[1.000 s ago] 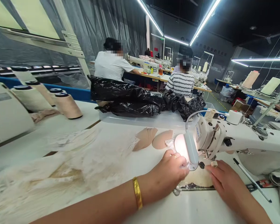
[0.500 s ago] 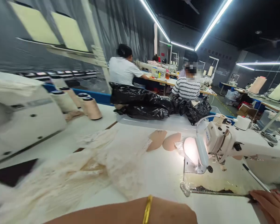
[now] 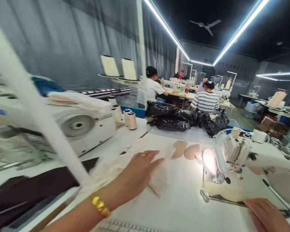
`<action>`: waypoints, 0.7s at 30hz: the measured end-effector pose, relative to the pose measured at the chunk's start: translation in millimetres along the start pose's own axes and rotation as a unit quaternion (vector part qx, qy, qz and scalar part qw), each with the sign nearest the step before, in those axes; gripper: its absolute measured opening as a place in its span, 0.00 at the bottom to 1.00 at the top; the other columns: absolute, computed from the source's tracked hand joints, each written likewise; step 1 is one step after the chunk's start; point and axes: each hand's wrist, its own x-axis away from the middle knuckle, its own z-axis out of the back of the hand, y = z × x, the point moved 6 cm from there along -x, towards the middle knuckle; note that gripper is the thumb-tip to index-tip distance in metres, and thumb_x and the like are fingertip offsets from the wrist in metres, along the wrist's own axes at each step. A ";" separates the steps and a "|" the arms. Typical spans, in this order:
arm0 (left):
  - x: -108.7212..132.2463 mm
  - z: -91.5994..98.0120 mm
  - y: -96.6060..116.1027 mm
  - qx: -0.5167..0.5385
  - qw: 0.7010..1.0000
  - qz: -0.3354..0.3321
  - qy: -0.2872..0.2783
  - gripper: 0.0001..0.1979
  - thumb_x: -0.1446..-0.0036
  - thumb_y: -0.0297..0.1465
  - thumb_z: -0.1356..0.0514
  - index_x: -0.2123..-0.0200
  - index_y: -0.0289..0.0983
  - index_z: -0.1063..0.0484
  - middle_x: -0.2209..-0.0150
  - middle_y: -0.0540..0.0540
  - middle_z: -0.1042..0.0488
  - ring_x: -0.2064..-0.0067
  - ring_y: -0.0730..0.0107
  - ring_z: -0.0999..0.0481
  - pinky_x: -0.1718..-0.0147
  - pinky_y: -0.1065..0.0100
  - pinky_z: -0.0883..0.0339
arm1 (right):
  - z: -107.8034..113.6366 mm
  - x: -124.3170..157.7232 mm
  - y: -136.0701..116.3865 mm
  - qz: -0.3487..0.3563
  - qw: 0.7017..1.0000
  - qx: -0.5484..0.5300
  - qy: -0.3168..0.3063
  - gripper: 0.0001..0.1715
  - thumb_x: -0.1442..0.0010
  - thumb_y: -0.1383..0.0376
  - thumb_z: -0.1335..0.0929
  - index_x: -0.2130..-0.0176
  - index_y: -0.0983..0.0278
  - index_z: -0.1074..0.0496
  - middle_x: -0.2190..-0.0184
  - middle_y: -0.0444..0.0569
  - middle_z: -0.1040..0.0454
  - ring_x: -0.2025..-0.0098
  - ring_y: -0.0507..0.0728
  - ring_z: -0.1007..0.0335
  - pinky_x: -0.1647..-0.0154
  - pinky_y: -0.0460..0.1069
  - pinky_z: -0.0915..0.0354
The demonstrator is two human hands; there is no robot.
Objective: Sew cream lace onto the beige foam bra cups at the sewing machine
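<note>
My left hand, with a gold bracelet at the wrist, reaches over the cream lace fabric left of the machine. Its fingers are stretched out and apart; whether they touch the cloth I cannot tell. A sheer, pale piece lies just under and beside the fingers. My right hand rests flat at the front edge of the sewing machine's bed, with nothing visible in it. The white sewing machine stands at the right, its lamp lit. Beige oval pieces lie left of the lamp.
Black plastic bags fill a clear bin behind the table. Thread cones stand beside another machine at the left. A slanting white post crosses the left side. Two seated co-workers are farther back.
My left hand has come up from the lower edge onto the lace fabric, fingers spread. The view has swung left, bringing in more of the left machine. My right hand stays at the bed edge.
</note>
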 end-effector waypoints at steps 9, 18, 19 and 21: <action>-0.6 -9.4 -34.7 0.105 0.994 0.025 0.019 0.18 0.33 0.34 0.50 0.64 0.44 0.19 0.57 0.48 0.17 0.53 0.55 0.22 0.51 0.56 0.37 | 4.4 -39.5 -69.7 -0.110 0.988 -0.105 -0.031 0.14 0.29 0.71 0.38 0.50 0.58 0.27 0.57 0.51 0.22 0.55 0.60 0.26 0.54 0.55 0.26; 5.3 -15.3 -21.3 0.143 0.989 -0.018 0.006 0.18 0.39 0.27 0.49 0.60 0.46 0.19 0.47 0.46 0.20 0.45 0.51 0.27 0.45 0.51 0.40 | 3.7 -34.0 -70.5 -0.120 0.987 -0.098 0.030 0.13 0.30 0.69 0.36 0.49 0.57 0.26 0.56 0.53 0.22 0.55 0.62 0.24 0.55 0.57 0.23; 4.5 -16.4 -20.8 0.142 0.990 -0.019 -0.005 0.16 0.37 0.28 0.49 0.65 0.45 0.20 0.49 0.46 0.20 0.46 0.51 0.26 0.46 0.51 0.40 | 3.9 -32.1 -69.7 -0.123 0.987 -0.097 0.038 0.13 0.29 0.68 0.36 0.50 0.57 0.26 0.57 0.53 0.22 0.55 0.62 0.24 0.55 0.57 0.23; 0.4 -12.7 -17.7 0.145 0.989 -0.018 -0.024 0.16 0.35 0.30 0.49 0.71 0.42 0.23 0.53 0.45 0.19 0.49 0.52 0.25 0.48 0.51 0.39 | 3.6 -26.1 -66.2 -0.116 0.988 -0.091 0.048 0.13 0.29 0.66 0.36 0.49 0.57 0.25 0.56 0.53 0.21 0.54 0.63 0.23 0.54 0.58 0.22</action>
